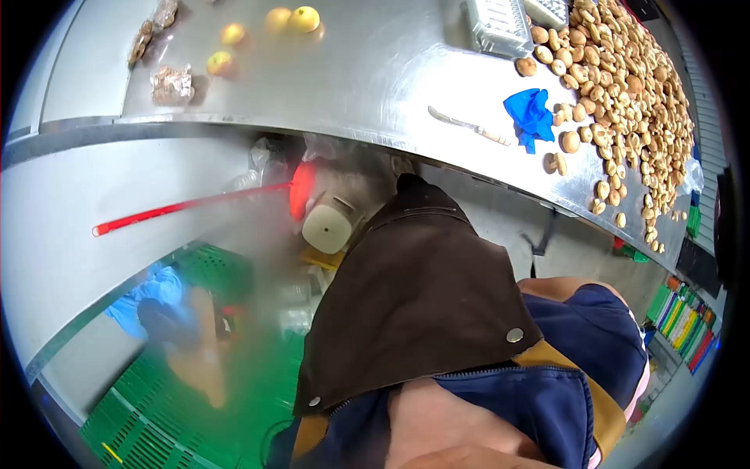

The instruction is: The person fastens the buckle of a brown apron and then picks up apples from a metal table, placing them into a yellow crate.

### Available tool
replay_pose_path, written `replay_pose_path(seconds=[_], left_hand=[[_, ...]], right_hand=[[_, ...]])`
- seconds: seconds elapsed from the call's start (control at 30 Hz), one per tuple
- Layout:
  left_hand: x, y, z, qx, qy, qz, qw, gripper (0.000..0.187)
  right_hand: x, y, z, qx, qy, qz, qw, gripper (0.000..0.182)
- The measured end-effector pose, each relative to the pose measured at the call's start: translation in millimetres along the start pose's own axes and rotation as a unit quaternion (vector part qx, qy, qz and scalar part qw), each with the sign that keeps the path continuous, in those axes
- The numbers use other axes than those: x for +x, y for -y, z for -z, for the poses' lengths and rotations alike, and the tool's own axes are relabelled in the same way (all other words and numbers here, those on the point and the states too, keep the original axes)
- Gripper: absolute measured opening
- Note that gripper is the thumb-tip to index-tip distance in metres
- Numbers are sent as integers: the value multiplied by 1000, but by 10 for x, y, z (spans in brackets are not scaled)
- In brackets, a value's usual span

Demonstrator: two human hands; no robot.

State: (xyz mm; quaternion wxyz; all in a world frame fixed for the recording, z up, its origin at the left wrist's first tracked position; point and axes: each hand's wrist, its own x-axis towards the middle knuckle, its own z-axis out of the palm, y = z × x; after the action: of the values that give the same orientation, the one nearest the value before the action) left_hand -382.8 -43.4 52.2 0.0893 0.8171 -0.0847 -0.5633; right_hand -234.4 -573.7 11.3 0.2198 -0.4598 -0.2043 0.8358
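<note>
Neither of my hands can be made out in the view. My dark brown apron and navy jacket fill the middle and lower right. On the steel table above lie a knife with a pale handle and a crumpled blue glove or cloth. Beside them a large heap of brown mushrooms spreads to the right, with some loose ones at its edge. Two clear plastic trays stand at the heap's left.
Several yellowish round fruits and a bagged brown item lie at the table's far left. Below are a red-handled tool, a whitish container, green crates and light blue plastic. A blur hides part of the lower left.
</note>
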Motion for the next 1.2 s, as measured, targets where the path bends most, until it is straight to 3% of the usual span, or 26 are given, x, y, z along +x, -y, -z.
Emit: replay_pose_path(seconds=[0.3, 0.4, 0.5, 0.57, 0.6, 0.73, 0.8, 0.83, 0.9, 0.97, 1.03, 1.1, 1.2], left_hand=[[-12, -35, 55, 4, -15, -25, 1000, 16], [-7, -38, 85, 7, -24, -34, 999, 16], [-18, -24, 105, 7, -36, -42, 998, 16], [-16, -16, 125, 9, -45, -46, 998, 16], [-16, -1, 146, 13, -51, -49, 997, 16], [-61, 32, 311, 46, -72, -67, 994, 16], [-249, -41, 669, 24, -144, -74, 986, 13], [-161, 12, 784, 45, -101, -123, 986, 11], [-58, 30, 628, -19, -270, -158, 950, 10], [125, 47, 680, -33, -319, -162, 933, 10], [229, -12, 785, -41, -395, -214, 893, 10], [282, 2, 901, 98, -398, -240, 880, 7], [554, -163, 867, 55, -517, -260, 813, 29]], right_hand=[[-409, 83, 361, -24, 53, -7, 998, 30], [-580, 681, 612, -152, 20, -24, 988, 31], [-843, 1829, 794, -421, -102, -68, 899, 23], [-853, 2007, 814, -584, -173, 31, 792, 12], [-846, 2069, 822, -653, -206, 80, 724, 15], [-643, 2330, 1046, -715, -208, 159, 648, 10], [-443, 2345, 1193, -736, -224, 234, 594, 11], [-346, 2372, 1246, -747, -238, 263, 563, 11], [-131, 2462, 1348, -717, -222, 335, 570, 10], [63, 2541, 1469, -733, -275, 375, 495, 11], [252, 2582, 1531, -712, -284, 383, 516, 15], [419, 2544, 1511, -667, -271, 352, 598, 20], [572, 2534, 1531, -599, -278, 346, 666, 24]])
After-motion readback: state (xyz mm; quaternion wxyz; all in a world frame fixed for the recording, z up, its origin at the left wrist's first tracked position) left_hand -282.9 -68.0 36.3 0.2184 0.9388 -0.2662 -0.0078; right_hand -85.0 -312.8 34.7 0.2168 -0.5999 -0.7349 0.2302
